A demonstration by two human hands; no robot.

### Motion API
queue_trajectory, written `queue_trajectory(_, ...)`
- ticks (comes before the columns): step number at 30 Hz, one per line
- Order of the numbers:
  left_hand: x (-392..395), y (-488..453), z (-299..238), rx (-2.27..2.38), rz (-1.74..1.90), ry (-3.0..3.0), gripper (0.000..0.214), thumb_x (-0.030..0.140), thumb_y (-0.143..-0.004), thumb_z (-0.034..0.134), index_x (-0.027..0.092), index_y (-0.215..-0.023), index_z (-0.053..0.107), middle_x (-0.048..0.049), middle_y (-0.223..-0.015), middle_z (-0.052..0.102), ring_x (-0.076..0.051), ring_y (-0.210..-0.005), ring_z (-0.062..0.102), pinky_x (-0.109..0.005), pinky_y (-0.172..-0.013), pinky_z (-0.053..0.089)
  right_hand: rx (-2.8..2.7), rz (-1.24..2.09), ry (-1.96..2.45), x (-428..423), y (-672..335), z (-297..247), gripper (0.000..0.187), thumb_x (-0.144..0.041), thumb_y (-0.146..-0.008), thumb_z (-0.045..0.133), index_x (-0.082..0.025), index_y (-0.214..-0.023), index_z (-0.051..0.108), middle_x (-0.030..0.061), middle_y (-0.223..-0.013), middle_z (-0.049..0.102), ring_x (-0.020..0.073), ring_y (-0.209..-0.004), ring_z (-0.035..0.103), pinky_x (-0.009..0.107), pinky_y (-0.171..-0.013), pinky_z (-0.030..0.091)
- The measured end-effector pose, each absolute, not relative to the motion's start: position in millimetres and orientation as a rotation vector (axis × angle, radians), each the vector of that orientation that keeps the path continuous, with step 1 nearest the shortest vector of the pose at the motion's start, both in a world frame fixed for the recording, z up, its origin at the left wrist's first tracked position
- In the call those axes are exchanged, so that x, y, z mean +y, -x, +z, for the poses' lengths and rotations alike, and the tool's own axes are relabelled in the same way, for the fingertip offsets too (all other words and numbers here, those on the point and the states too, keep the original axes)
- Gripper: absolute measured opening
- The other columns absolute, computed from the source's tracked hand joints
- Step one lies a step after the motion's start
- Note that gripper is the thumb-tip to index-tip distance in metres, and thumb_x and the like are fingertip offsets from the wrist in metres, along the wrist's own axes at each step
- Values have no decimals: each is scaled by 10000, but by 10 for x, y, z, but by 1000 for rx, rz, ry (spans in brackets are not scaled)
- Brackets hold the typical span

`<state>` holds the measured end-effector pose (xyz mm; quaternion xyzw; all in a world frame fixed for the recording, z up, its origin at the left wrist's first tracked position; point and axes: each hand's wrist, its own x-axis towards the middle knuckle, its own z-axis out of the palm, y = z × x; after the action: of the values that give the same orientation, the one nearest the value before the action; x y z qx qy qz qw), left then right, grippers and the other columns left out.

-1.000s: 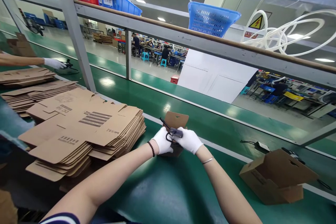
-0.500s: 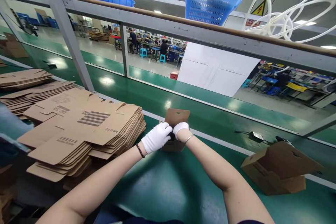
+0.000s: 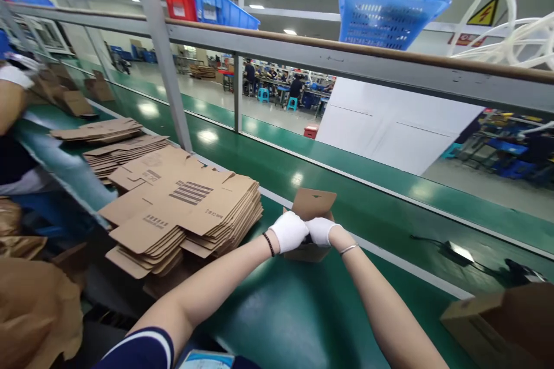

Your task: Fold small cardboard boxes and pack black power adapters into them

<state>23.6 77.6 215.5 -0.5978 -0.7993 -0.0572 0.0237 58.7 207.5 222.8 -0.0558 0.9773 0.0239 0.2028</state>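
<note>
A small brown cardboard box stands on the green belt with its lid flap up. Both my hands wear white gloves and meet at the box's open top. My left hand is curled against the box's left side. My right hand is curled over the opening, its fingers turned down into the box. Only a dark sliver of a black adapter shows between the two hands; the rest of it is hidden.
Stacks of flat carton blanks lie left of the box, with more stacks behind. An open carton sits at the lower right. A black adapter with cable lies on the belt. A co-worker stands far left. A blue basket rests overhead.
The black adapter with its looped cable, held above the box a second ago, has gone down into the box under my hands. The view has swung, bringing the co-worker in at left.
</note>
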Motion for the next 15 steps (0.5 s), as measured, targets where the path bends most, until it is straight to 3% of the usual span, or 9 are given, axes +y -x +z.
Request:
queue_trajectory(2,604,-342,2220,-2475,-219,1757,228,233,-909,521,157,-799,706,-118,-821,711,-278,-818,667,-409,-721,485,2711,50,179,2035,-509,2275,426,-153,-741,711,-237,-1157,678,84,-1064,745,292,-976,704,317,-798,516)
queue_trajectory(4,339,-453,2267,-2457,-325,1622,207,266,-932,493,170,-911,676,-109,-947,700,-274,-943,642,-419,-809,480,2749,42,142,1982,-533,2345,391,-188,-788,674,-257,-1174,667,66,-1089,740,274,-1003,696,310,-816,510)
queue_trajectory(6,-5,-521,2271,-2438,-409,1482,223,343,-870,612,185,-1025,639,-115,-1119,665,-307,-1101,587,-456,-928,448,2845,61,14,1920,-691,2385,352,-246,-916,510,-244,-1251,619,93,-1154,713,270,-1031,685,343,-835,508)
queue_trajectory(8,-370,-538,2239,-2473,-367,1331,475,399,-742,754,197,-1146,605,-148,-1311,580,-389,-1260,479,-545,-1046,354,2965,50,-185,1851,-945,2336,397,-310,-973,382,-221,-1316,562,126,-1198,687,282,-1033,679,382,-830,515)
queue_trajectory(10,-683,-551,2206,-2531,-257,1189,626,400,-677,806,204,-1225,577,-175,-1424,487,-451,-1348,370,-618,-1100,244,3046,-48,-355,1796,-1202,2170,461,-398,-909,517,-240,-1341,533,116,-1238,664,287,-1039,673,369,-807,531)
queue_trajectory(12,-880,-614,2203,-2529,-219,1196,633,434,-697,792,210,-1245,568,-176,-1456,453,-460,-1378,320,-637,-1117,184,3060,-86,-450,1787,-1363,1922,559,-324,-840,614,-246,-1379,493,122,-1279,634,284,-1060,663,342,-756,545)
queue_trajectory(15,-888,-771,2192,-2447,-334,1475,557,545,-777,700,234,-1221,573,-139,-1417,491,-407,-1358,357,-593,-1125,211,3140,-43,-522,1910,-1302,1571,385,-238,-915,488,-223,-1293,559,137,-1172,667,267,-1016,674,332,-729,543)
